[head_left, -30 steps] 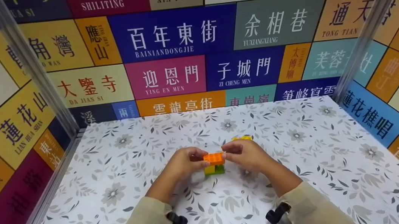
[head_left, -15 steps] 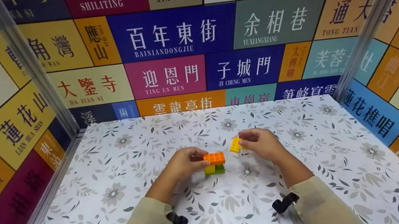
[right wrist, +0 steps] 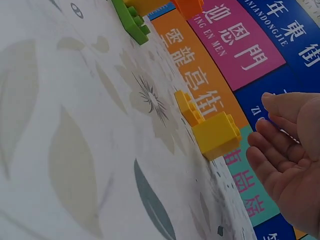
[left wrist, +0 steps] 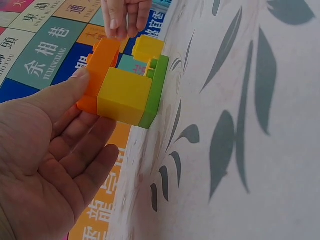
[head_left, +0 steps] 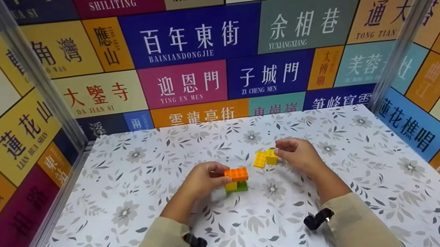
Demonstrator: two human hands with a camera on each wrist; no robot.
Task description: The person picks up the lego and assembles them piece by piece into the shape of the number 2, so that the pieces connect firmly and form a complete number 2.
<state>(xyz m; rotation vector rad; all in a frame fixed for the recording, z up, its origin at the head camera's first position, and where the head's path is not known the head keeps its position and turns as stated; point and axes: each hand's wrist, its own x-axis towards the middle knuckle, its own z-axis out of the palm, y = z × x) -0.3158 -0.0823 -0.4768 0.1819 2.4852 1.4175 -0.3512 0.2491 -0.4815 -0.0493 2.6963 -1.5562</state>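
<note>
My left hand pinches the orange toy brick between thumb and fingers. Below that brick sits a yellow brick, standing on one end of a flat green brick, which rests on the table; a gap shows beside the yellow one. Farther back and to the right, a taller yellow brick stands beside a flat yellow brick. Thumb and fingers spread apart, my right hand is just right of the taller yellow brick. In the right wrist view, a space separates that hand from the brick.
A white tabletop with a leaf and flower print lies under everything. Panels with printed signs wall it in at the back and both sides. A black wrist strap shows at the left sleeve, another at the right.
My right hand has left the orange brick and moved back and right to the yellow bricks, which have come into fuller view. The left hand has kept its hold on the orange brick.
</note>
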